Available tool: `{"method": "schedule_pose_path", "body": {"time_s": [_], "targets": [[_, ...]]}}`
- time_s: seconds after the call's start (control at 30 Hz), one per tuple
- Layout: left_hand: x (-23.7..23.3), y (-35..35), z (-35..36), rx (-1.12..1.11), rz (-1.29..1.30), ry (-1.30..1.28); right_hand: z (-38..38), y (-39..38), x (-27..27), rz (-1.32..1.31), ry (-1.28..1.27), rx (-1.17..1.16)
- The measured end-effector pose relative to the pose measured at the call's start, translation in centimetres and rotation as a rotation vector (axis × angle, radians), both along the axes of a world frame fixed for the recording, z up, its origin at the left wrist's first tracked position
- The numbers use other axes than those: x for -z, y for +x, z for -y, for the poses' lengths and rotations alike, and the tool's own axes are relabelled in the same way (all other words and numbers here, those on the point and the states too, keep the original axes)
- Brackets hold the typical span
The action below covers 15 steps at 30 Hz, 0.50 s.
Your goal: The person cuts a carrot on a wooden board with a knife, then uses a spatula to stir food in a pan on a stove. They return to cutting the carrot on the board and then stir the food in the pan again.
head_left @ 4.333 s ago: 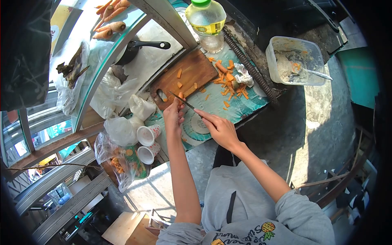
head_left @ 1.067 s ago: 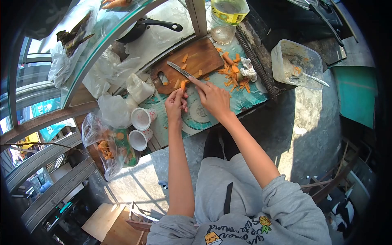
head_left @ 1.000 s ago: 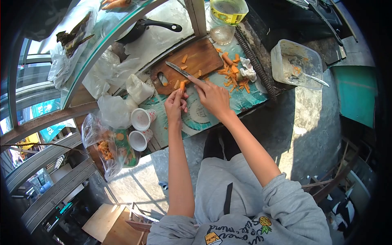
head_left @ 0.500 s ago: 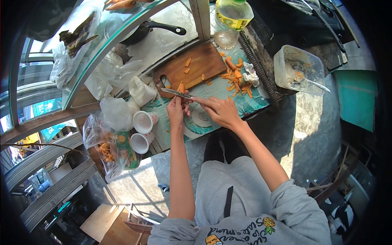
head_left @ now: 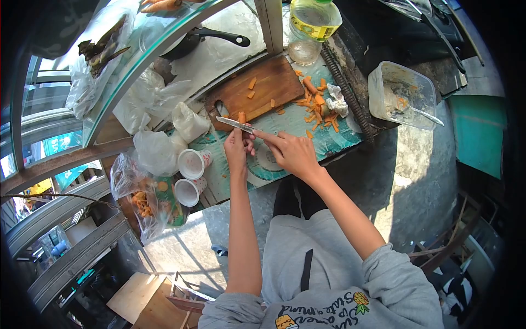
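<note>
My left hand (head_left: 236, 151) is closed around a piece of carrot (head_left: 241, 117), whose orange end points up past the fingers. A knife (head_left: 231, 123) lies across the carrot, its blade tip toward the left. Its handle is in my right hand (head_left: 294, 153), with the index finger stretched along it. Just beyond both hands is a wooden cutting board (head_left: 263, 82) with a few carrot bits on it. At the board's right end, a heap of cut carrot (head_left: 316, 104) sits beside a crumpled white tissue (head_left: 336, 101).
Two white cups (head_left: 190, 164) and plastic bags (head_left: 156, 151) stand left of my hands. At the right is a clear tub (head_left: 402, 93) with a spoon. A large bottle (head_left: 313, 22) stands behind the board, and a glass-sided shelf frame (head_left: 137, 74) rises at the left.
The knife and my right hand have shifted slightly up and to the left along the carrot. My left hand keeps its hold with almost no movement.
</note>
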<state>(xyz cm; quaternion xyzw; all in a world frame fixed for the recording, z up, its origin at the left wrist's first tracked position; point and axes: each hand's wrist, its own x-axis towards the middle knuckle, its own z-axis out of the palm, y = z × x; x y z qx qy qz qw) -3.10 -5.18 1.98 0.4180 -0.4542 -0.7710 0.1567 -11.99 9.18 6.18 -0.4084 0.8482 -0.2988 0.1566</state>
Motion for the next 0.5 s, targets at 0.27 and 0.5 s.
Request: {"method": "schedule_pose_path", "body": {"time_s": [0.27, 0.5], "targets": [[0.1, -0.2, 0.1, -0.021, 0.021, -0.003, 0.9, 0.2, -0.3, -0.109, 0.014, 0.034], [0.0, -0.3, 0.1, -0.019, 0.032, 0.002, 1.7, -0.1, 0.2, -0.095, -0.011, 0.048]]}}
